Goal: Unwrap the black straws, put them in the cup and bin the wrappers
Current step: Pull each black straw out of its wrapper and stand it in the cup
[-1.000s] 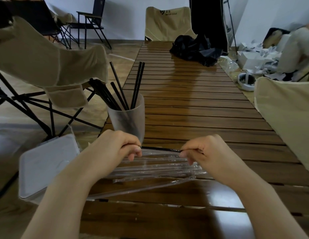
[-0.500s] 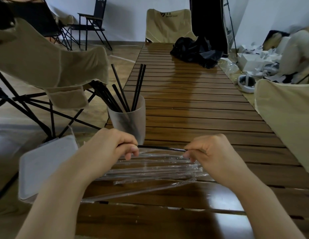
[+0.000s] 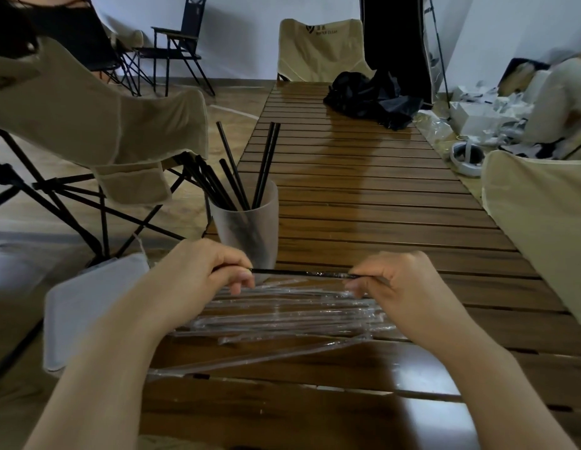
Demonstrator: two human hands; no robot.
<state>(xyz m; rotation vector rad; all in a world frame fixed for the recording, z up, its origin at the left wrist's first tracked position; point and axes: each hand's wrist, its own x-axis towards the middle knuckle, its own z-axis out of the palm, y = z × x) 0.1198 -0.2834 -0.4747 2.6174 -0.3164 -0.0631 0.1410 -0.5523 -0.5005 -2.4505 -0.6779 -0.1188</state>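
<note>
Spanning both hands [image 3: 315, 280], black straw [image 3: 299, 273].

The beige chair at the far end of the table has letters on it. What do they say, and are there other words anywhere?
"WATER CLEAR", as best it reads: small dark print on the back of the beige chair, beside a dark logo. The letters are tiny, so the reading is unsure.
Two characters right of the logo: too blurred to read.
Dark patch on the near tan chair: too blurred to read.
Nothing else legible.

A thin black plastic straw [image 3: 299, 273] is held level above clear-wrapped straws [image 3: 282, 316]; unwrapped ones stand in a frosted translucent cup [image 3: 250, 235].
</note>
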